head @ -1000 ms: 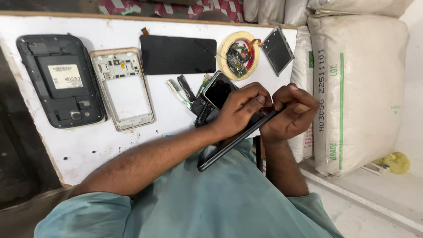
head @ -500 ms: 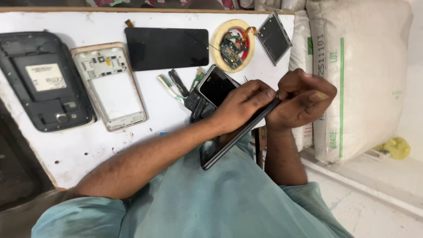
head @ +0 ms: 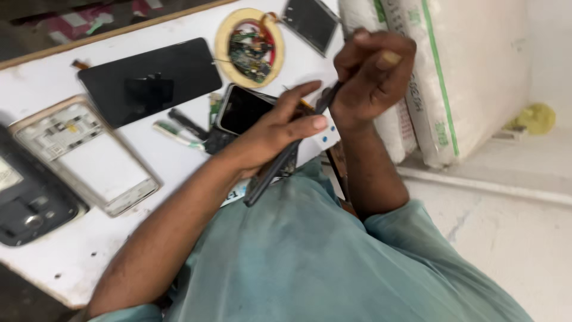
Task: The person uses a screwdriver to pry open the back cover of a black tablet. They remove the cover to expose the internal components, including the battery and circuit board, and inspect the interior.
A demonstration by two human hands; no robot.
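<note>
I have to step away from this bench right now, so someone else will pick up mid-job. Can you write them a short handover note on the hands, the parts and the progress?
Left hand: holds the thin black phone slab edge-on above the lap.
Right hand: closed at the slab's top end; what it pinches is not clear.
On the white worktable: black glass display panel, white phone mid-frame, dark back cover, yellow tape ring holding circuit boards, a small dark phone.
Done: several phones already lie stripped.
Left: the held slab appears to be in one piece.
</note>
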